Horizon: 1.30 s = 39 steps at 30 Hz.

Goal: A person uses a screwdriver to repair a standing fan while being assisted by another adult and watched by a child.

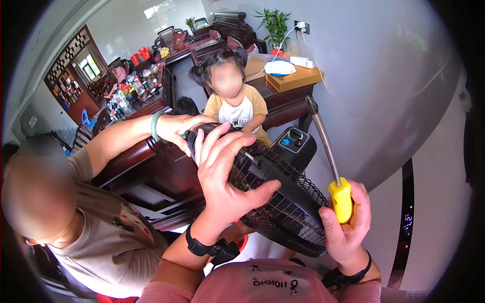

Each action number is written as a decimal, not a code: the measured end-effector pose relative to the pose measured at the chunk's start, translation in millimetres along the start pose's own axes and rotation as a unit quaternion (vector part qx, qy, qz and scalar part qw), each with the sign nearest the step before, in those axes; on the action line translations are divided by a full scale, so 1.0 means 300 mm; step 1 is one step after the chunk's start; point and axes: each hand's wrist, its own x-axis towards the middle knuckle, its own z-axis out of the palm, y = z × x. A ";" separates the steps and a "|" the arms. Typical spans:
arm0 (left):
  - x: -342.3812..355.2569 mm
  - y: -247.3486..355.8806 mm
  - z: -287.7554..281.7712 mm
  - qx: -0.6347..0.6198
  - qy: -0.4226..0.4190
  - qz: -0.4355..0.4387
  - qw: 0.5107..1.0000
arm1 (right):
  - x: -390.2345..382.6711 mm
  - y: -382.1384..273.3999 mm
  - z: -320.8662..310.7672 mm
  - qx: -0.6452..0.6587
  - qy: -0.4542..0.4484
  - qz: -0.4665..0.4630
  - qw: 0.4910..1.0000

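A black electric fan [283, 202] with a wire grille is tilted in front of me. Its control box [293, 140], with a round dial, points away to the upper right. My left hand [222, 177] lies against the fan's back with fingers and thumb spread, beside a short black rod [246, 154]. In my right hand [348, 227] is a screwdriver [341, 199], gripped by its yellow handle. Its long metal shaft points up, apart from the fan. Another person's hand [179, 129], with a pale green bangle, touches the fan's far left side, its fingers partly hidden.
A person in a brown shirt [111, 242] stands close on my left. Beyond the fan is a child [242, 108] near a dark wooden cabinet [288, 103] bearing a cardboard box [295, 80]. A cluttered dark table [151, 103] stands farther left; a grey wall [374, 76] is at right.
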 end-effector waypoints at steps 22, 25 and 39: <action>0.018 -0.017 0.004 0.008 -0.001 -0.009 1.000 | 0.037 0.003 0.027 0.028 -0.013 -0.048 0.998; 0.014 -0.021 0.008 0.018 0.013 -0.005 1.000 | 0.029 -0.005 0.031 0.032 -0.023 -0.042 0.998; 0.004 -0.028 0.003 -0.007 0.012 -0.016 1.000 | 0.010 -0.017 0.024 0.083 -0.018 0.002 0.996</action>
